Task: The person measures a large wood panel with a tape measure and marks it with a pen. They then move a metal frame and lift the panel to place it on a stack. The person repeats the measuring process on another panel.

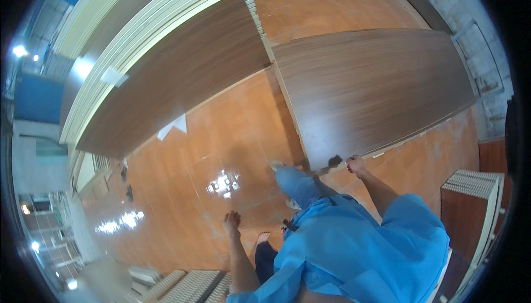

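My left hand hangs over the orange tiled floor, its fingers curled in and nothing showing in them. At the near edge of a wood-grain panel is my right hand, its fingers closed. Whatever these fingers hold, if anything, is too small to make out. A dark patch, seemingly a shadow, lies on the panel beside that hand. The panel lies flat and wide ahead of me to the right, its brown face up. My blue shirt fills the lower middle.
A tall stack of brown-faced panels with pale edges stands at the left, touching the flat panel's far corner. White paper pieces lie by its foot. More stacked panels stand at the right, with ribbed pale stacks below. A bare foot shows beside me.
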`<act>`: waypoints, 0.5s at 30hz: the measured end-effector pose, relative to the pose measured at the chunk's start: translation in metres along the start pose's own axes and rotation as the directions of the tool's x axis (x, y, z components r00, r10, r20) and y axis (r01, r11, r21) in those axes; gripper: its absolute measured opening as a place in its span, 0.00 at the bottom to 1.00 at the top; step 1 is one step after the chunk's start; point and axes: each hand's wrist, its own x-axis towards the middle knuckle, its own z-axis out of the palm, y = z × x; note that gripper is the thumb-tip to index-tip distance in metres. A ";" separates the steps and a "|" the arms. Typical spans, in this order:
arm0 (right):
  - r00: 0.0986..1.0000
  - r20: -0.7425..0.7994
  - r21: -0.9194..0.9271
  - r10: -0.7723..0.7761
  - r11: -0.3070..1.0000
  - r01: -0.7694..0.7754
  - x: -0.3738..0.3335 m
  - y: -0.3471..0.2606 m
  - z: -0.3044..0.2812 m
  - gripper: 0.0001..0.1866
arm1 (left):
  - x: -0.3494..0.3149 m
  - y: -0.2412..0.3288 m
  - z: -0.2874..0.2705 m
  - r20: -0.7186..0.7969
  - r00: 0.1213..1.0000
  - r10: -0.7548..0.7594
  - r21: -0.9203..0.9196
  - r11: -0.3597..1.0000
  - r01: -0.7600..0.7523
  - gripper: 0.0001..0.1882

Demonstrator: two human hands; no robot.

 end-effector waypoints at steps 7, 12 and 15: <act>0.996 0.069 -0.234 -0.048 0.970 0.063 0.088 -0.125 0.135 0.15 | 0.126 0.158 0.072 0.043 0.999 0.034 0.051 0.998 -0.036 0.14; 0.980 0.178 0.279 -0.087 0.960 0.034 0.144 -0.291 0.163 0.15 | 0.163 0.202 0.139 0.175 0.936 -0.305 0.278 0.928 0.250 0.17; 0.955 -0.017 -0.001 -0.295 0.956 0.295 0.172 -0.396 0.144 0.17 | 0.192 0.236 0.188 0.176 0.951 -0.253 0.518 0.845 0.129 0.16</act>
